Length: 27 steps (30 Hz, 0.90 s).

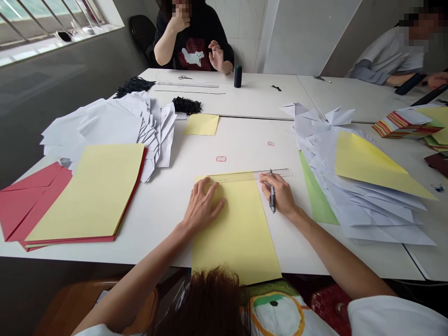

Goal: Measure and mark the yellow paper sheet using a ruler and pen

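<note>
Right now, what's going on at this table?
A person's left hand presses a pale yellow sheet flat at the left end of a clear ruler, while the right hand holds a pen against the ruler. Loose white folded paper lies to the left on the white table. A co-worker sits across the table, away from the sheet.

Under my fingers lies matt yellow paper (234,233), with a clear plastic ruler (238,176), a glossy pen (272,197) and a smooth white tabletop (161,219).
</note>
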{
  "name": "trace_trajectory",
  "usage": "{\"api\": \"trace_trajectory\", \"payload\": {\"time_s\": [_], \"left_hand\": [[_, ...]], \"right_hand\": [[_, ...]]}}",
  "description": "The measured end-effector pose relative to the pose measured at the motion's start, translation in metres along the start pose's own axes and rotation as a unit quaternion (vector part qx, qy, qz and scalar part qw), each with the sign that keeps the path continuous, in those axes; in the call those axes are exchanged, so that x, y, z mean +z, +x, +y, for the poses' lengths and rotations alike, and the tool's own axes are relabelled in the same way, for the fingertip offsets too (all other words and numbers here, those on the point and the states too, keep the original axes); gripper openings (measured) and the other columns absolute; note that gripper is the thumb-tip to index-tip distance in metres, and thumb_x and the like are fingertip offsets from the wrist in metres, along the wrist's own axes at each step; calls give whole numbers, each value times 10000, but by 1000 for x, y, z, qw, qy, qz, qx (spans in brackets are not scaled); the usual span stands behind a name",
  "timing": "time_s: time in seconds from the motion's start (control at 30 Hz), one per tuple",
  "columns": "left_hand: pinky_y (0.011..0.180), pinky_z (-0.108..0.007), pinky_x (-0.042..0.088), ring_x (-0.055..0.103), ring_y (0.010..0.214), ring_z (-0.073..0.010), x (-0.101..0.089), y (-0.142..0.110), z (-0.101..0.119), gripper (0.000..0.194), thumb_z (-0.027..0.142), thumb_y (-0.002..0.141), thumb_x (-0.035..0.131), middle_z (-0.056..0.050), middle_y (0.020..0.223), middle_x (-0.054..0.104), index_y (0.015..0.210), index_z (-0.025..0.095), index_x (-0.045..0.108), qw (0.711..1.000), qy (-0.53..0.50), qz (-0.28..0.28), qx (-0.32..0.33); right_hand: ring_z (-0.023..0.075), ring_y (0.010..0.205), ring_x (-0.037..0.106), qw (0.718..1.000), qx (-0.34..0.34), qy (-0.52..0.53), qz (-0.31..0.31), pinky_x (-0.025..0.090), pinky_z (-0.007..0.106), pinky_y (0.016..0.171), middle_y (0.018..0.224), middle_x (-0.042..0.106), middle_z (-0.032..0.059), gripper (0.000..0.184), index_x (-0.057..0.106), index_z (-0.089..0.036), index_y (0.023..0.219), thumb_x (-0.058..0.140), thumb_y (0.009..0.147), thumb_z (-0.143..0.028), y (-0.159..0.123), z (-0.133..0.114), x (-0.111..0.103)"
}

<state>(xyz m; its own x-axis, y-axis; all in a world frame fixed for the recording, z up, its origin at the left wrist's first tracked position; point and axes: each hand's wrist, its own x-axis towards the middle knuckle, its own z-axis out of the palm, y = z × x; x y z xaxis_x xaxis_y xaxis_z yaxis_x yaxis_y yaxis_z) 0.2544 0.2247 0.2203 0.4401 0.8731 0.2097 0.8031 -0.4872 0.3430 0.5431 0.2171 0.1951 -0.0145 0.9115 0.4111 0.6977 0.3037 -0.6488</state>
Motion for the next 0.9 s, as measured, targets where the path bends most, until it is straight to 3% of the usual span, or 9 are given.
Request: {"api": "trace_trajectory", "payload": {"time_s": [0.9], "left_hand": [[1062, -578, 422, 373, 1381, -368, -1, 1, 1, 433, 430, 974, 484, -182, 1481, 393, 1344, 206, 495, 1000, 2, -6, 9]], "right_hand": [[275, 1162, 673, 1000, 3, -1, 1, 573, 475, 972, 1201, 682, 111, 180, 662, -242, 993, 498, 922, -252, 1, 1, 0]]}}
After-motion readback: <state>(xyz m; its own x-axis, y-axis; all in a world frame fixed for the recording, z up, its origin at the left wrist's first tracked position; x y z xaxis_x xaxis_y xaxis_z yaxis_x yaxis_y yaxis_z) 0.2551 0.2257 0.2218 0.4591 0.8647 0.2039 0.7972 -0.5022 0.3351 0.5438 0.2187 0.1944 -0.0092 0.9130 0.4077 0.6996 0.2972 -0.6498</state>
